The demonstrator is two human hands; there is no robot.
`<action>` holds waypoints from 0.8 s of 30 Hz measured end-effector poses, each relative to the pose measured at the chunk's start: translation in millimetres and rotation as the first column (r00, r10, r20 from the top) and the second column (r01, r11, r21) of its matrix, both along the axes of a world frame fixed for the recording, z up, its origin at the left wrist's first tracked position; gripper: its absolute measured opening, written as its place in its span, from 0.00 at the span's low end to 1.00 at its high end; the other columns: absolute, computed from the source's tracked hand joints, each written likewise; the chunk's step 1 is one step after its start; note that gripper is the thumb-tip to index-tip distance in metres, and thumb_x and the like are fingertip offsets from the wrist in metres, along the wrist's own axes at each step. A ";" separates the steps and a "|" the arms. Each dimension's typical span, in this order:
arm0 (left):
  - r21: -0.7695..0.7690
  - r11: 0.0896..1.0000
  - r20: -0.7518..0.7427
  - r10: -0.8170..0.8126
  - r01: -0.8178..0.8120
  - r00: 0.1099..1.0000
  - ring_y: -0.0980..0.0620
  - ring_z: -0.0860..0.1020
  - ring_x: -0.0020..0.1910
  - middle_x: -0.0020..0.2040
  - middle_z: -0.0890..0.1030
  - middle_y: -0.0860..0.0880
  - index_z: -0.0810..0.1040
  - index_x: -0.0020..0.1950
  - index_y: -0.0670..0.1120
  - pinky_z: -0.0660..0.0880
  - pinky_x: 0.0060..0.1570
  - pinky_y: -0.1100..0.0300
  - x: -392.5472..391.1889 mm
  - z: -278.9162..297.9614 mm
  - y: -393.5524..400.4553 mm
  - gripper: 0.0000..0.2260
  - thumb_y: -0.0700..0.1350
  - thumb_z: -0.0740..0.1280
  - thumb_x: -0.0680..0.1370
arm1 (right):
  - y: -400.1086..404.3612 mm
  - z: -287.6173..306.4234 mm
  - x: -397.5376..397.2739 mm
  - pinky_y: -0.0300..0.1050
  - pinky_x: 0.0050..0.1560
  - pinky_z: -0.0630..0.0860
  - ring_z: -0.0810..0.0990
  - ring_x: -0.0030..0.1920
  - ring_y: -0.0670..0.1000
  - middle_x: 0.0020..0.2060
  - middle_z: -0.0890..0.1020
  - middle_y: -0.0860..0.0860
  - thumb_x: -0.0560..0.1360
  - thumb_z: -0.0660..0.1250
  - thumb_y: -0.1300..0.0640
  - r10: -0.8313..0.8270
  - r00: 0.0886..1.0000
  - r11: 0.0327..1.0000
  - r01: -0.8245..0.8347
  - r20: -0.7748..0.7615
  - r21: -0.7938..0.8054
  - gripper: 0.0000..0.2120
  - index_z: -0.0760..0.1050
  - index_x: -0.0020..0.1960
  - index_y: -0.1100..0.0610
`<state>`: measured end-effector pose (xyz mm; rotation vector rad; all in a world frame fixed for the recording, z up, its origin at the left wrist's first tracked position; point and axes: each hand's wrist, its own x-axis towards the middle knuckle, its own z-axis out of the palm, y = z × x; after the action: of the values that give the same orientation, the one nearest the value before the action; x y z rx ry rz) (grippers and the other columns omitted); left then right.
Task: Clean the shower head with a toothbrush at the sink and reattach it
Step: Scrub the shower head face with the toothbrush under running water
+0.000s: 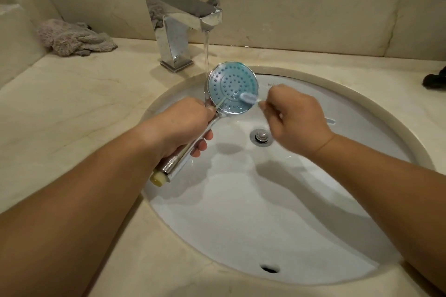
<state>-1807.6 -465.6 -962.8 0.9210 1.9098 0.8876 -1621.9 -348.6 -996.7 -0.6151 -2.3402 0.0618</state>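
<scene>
Head view: the shower head (233,88) is held face-up over the far-left part of the sink (301,236), its blue nozzle disc tilted toward the camera and its top rim just under the stream falling from the faucet (185,24). The chrome handle runs down and left from the disc to a yellowish threaded end that hangs above the sink's left rim. The toothbrush (248,97) lies with its head on the lower right of the disc, bristles down on the nozzles.

The left hand (185,125) is wrapped round the handle just below the disc, fingers curled underneath and the thumb up near the neck. The right hand (294,118), to the right of the disc, pinches the brush handle in curled fingers (the handle's tail pokes out beyond the knuckles). Both forearms reach in from the near edge, wrists roughly level.

The scrubbing appears to be under way. To do it well, the person would likely work short strokes across each ring of nozzles, turn the disc in the left hand to bring the untouched side near, and keep it under the water so loosened grit rinses into the sink.

A crumpled cloth (74,38) lies on the counter left of the faucet.
</scene>
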 end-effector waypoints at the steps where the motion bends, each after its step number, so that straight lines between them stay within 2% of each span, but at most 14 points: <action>1: 0.000 1.000 -0.001 -0.002 0.002 1.000 0.49 0.74 0.25 0.37 0.79 0.42 0.75 0.52 0.41 0.73 0.26 0.57 -0.1 0.3 -0.4 0.12 0.47 0.57 0.87 | -1.9 -1.8 -1.5 0.45 0.29 0.66 0.68 0.30 0.56 0.34 0.67 0.46 0.77 0.62 0.55 0.038 0.999 0.999 -0.038 0.032 0.022 0.09 0.66 0.39 0.54; 2: 0.000 1.000 -0.001 0.000 0.000 1.000 0.49 0.75 0.26 0.37 0.79 0.42 0.75 0.52 0.41 0.73 0.26 0.57 0.1 0.7 -1.0 0.12 0.47 0.57 0.87 | -1.7 -2.7 -2.4 0.44 0.29 0.66 0.68 0.30 0.56 0.34 0.67 0.46 0.77 0.62 0.55 0.042 0.998 0.999 -0.043 0.041 0.022 0.09 0.66 0.39 0.55; 5: 0.007 1.000 0.006 0.008 -0.009 1.000 0.50 0.74 0.26 0.36 0.79 0.43 0.75 0.53 0.42 0.73 0.26 0.57 0.6 2.8 -2.3 0.11 0.47 0.57 0.87 | 6.7 0.8 -1.1 0.44 0.32 0.63 0.69 0.31 0.58 0.33 0.68 0.47 0.77 0.62 0.55 -0.104 0.993 0.993 0.099 -0.058 -0.071 0.10 0.66 0.39 0.54; 9: 0.016 1.000 -0.016 -0.021 0.021 1.000 0.49 0.74 0.26 0.37 0.78 0.42 0.75 0.52 0.41 0.72 0.26 0.57 3.2 4.8 -2.6 0.12 0.47 0.57 0.87 | -1.7 -2.2 -4.8 0.44 0.30 0.64 0.68 0.30 0.56 0.33 0.68 0.47 0.77 0.60 0.55 0.014 1.000 1.000 -0.014 -0.004 -0.016 0.08 0.65 0.40 0.53; 12: 0.019 1.000 -0.013 -0.015 0.015 1.000 0.50 0.74 0.26 0.37 0.78 0.42 0.75 0.51 0.43 0.72 0.25 0.57 2.9 5.6 -3.2 0.11 0.46 0.56 0.87 | 9.3 1.5 -2.6 0.44 0.32 0.60 0.66 0.31 0.56 0.32 0.67 0.47 0.77 0.61 0.54 -0.139 0.985 0.983 0.125 -0.099 -0.134 0.10 0.63 0.39 0.51; 16: 0.017 0.999 -0.020 -0.037 0.038 0.999 0.49 0.73 0.25 0.37 0.77 0.41 0.74 0.49 0.42 0.71 0.25 0.57 4.0 2.8 -1.7 0.12 0.46 0.56 0.87 | 2.5 0.0 -4.4 0.45 0.30 0.63 0.64 0.30 0.54 0.33 0.66 0.47 0.77 0.62 0.56 -0.043 0.997 0.997 0.038 -0.067 -0.072 0.12 0.61 0.40 0.50; 19: 0.016 0.998 -0.046 -0.055 0.056 0.997 0.48 0.73 0.25 0.37 0.77 0.41 0.74 0.51 0.41 0.71 0.26 0.57 4.5 -0.1 -0.6 0.12 0.46 0.56 0.87 | 8.2 6.1 -7.2 0.45 0.33 0.61 0.64 0.31 0.55 0.31 0.66 0.47 0.78 0.62 0.55 -0.161 0.979 0.972 0.136 -0.123 -0.190 0.12 0.61 0.39 0.51; 22: -0.016 0.996 -0.107 -0.086 0.085 0.990 0.46 0.74 0.27 0.38 0.78 0.41 0.75 0.52 0.40 0.72 0.27 0.56 4.2 -2.5 -0.2 0.14 0.49 0.56 0.87 | 5.2 9.4 -7.1 0.43 0.32 0.59 0.64 0.31 0.54 0.32 0.67 0.46 0.77 0.62 0.56 -0.092 0.994 0.991 0.084 -0.066 -0.104 0.12 0.60 0.40 0.50; 24: -0.027 0.995 -0.130 -0.099 0.097 0.987 0.45 0.74 0.28 0.38 0.79 0.41 0.75 0.52 0.40 0.73 0.28 0.56 5.8 -3.2 0.8 0.15 0.49 0.56 0.87 | 8.4 13.0 -5.4 0.44 0.32 0.58 0.65 0.31 0.55 0.30 0.66 0.46 0.78 0.62 0.55 -0.144 0.986 0.978 0.130 -0.079 -0.161 0.12 0.61 0.39 0.51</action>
<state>-1801.8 -464.8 -966.0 1.0747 1.9623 0.7645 -1627.3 -340.1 -983.7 -0.8320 -2.2139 0.2069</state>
